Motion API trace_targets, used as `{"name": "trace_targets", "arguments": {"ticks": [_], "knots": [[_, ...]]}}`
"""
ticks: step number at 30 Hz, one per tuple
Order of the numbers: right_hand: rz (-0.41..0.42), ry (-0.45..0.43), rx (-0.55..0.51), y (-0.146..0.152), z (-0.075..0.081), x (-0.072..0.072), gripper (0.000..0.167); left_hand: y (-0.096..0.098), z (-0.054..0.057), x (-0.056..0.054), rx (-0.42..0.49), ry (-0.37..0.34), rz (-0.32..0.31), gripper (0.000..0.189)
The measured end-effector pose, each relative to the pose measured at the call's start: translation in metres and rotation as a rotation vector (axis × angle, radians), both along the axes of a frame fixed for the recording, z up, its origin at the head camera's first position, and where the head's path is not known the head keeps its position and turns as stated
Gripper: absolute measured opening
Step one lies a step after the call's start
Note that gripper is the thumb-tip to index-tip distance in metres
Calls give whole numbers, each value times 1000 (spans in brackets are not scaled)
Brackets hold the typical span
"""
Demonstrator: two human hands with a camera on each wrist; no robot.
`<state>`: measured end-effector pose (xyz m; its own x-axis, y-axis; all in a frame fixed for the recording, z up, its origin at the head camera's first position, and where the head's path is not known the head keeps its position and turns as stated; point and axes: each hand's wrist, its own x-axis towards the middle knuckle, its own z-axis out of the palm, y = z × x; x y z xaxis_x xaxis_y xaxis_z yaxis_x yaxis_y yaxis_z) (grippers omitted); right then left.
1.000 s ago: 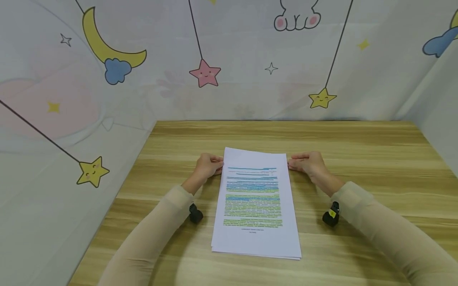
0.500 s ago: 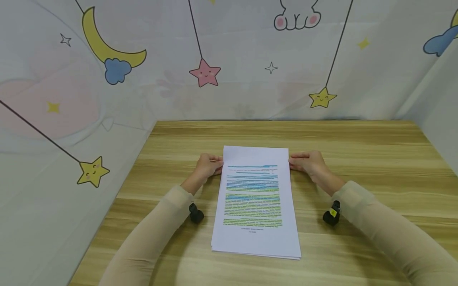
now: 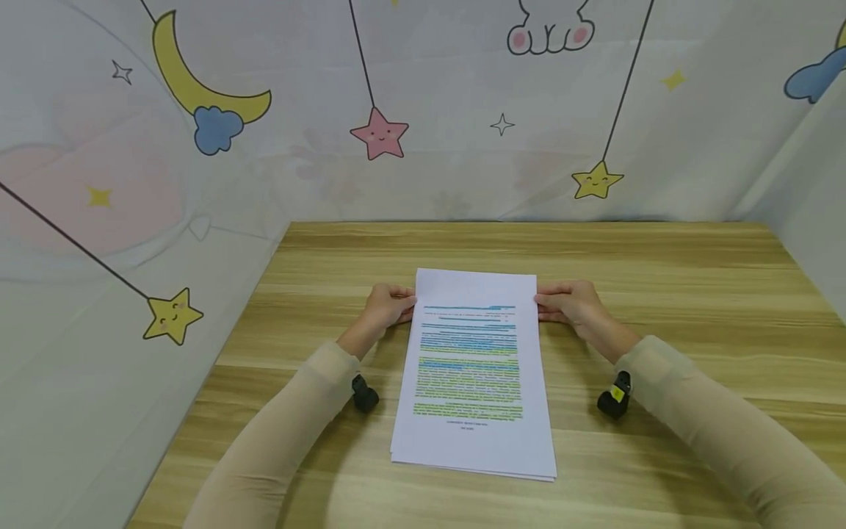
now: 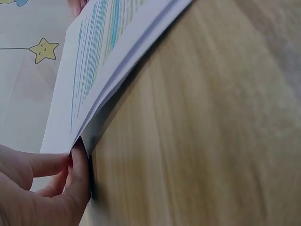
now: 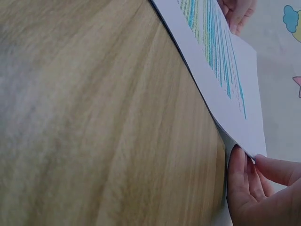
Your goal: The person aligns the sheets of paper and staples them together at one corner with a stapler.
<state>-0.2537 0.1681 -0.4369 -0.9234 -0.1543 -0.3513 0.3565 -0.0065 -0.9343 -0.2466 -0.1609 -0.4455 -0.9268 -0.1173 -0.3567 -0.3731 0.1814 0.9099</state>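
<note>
A thin stack of printed paper [image 3: 472, 360] lies on the wooden table, its text upside down in the head view and marked in green and blue highlighter. At the far left edge my left hand [image 3: 386, 305] pinches the sheets, thumb at the edge and fingers beneath. My right hand [image 3: 575, 305] pinches the opposite edge in the same way. In the left wrist view the left hand [image 4: 42, 183] has its fingertips under the raised paper edge. The right wrist view shows the right hand [image 5: 263, 183] with its thumb on the edge and fingers tucked under the lifted corner.
The wooden table [image 3: 687, 294] extends around the paper on all sides. Behind it hangs a pale cloth backdrop [image 3: 449, 81] printed with moons, stars and clouds. Small black devices sit at both wrists, the left one [image 3: 363, 394] and the right one [image 3: 615, 397].
The far end of the stack has been squared and raised slightly; its far right corner has moved up and right. My right fingers have come onto the paper edge.
</note>
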Motion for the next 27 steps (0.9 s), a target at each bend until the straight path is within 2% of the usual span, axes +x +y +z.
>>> {"name": "trace_targets", "arguments": {"ticks": [11, 19, 27], "knots": [[2, 18, 36, 1, -1, 0, 40, 2, 0, 1, -5, 14, -29, 23], [2, 28, 47, 1, -2, 1, 40, 1, -2, -1, -16, 35, -14, 16], [6, 26, 99, 2, -1, 0, 41, 3, 2, 3, -55, 78, -37, 20]]}}
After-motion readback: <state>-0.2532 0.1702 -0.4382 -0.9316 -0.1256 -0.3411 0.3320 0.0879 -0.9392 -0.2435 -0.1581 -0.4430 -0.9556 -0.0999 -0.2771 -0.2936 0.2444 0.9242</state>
